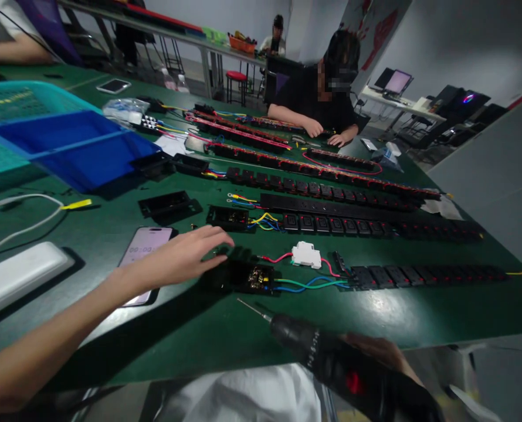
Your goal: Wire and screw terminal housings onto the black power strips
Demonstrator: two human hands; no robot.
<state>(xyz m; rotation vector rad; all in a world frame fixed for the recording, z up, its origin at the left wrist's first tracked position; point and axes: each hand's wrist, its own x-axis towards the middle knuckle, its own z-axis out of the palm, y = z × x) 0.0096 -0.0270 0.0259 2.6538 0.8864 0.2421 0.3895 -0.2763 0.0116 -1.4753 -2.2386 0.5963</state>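
My left hand (pixel 197 252) reaches over the table with thumb and fingers apart; nothing shows between them. It hovers beside a black terminal box (pixel 261 278) with brass-coloured parts, its near end in shadow. Blue and green wires (pixel 307 284) run from the box to a row of black sockets (pixel 397 275). A red wire joins a white breaker (pixel 305 255) to that strip. My right hand (pixel 386 351) is wrapped around a black power screwdriver (pixel 322 349), partly hidden behind it. The long thin bit points left, its tip a little nearer to me than the box.
Several more socket strips (pixel 344 224) lie behind. A phone (pixel 140 252) rests under my left forearm, near a white power bank-like block (pixel 23 278). A blue bin (pixel 71 146) stands at left. Across the table a person (pixel 318 94) works with both hands on it.
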